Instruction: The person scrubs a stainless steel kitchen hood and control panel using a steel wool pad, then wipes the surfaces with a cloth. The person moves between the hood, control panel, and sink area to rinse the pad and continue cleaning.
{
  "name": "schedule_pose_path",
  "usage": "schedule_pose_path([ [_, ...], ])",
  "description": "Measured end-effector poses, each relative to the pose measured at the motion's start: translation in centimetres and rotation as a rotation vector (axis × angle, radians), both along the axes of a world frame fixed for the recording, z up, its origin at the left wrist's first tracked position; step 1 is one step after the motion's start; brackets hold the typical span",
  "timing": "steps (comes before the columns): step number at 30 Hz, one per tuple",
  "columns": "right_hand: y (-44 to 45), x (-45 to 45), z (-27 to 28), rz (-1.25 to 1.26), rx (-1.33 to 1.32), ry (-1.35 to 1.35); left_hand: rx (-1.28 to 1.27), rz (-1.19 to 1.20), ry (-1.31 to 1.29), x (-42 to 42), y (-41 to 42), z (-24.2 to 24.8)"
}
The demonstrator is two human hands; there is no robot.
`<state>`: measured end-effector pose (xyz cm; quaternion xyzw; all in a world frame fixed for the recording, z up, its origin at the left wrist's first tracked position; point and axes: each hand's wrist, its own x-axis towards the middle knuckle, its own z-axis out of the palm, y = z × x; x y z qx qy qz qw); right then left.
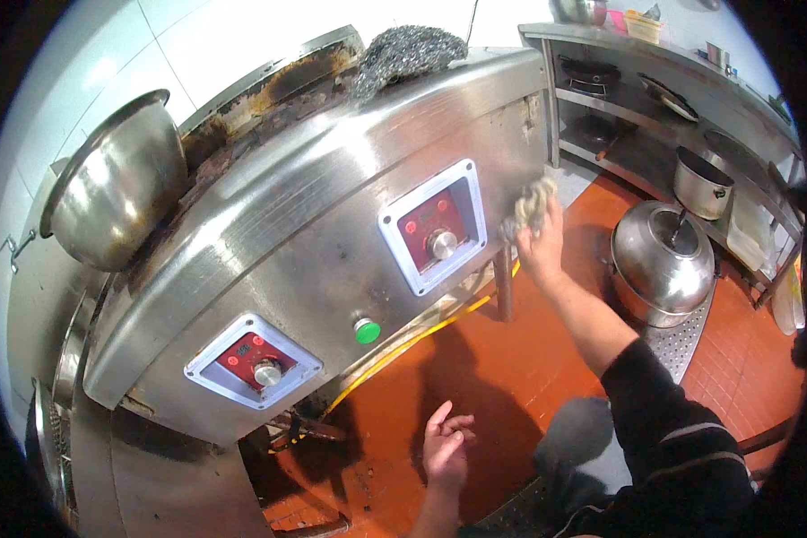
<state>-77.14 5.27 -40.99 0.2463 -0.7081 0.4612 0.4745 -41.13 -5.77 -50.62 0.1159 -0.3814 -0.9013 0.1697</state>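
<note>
My right hand (541,245) grips a beige-and-grey scrubbing pad (534,202), blurred, so its material is hard to tell. It is held against the right part of the stainless steel front panel (309,269) of a cooking range. Low in front of the panel, my left hand (446,447) hangs in the air with its fingers loosely curled and apart, holding nothing. Set into the panel are a right control box (432,227) and a left control box (253,361), each with a red face and a metal knob. Between them sits a green push button (367,330).
Steel mesh wool (410,54) lies on the range's top edge, and a large steel bowl (121,181) leans at left. A yellow hose (403,356) runs beneath. To the right are a domed steel pot (664,262), a saucepan (703,185) and a metal shelf (625,101).
</note>
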Motion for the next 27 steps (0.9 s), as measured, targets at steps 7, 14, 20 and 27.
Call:
schedule_pose_path([
  [7,0.5,-5.0,7.6,-0.165,-0.188,0.164,0.075,0.029,-0.038,0.3,0.5,-0.1],
  [14,-2.5,1.0,7.3,0.139,-0.161,0.212,0.053,0.014,-0.051,-0.3,0.1,-0.2],
  [20,-3.0,3.6,0.5,0.252,0.061,0.174,0.042,0.015,-0.136,-0.6,0.3,-0.6],
  [27,-2.0,4.2,7.8,0.093,0.076,0.399,0.043,0.028,-0.104,0.2,-0.2,0.3],
])
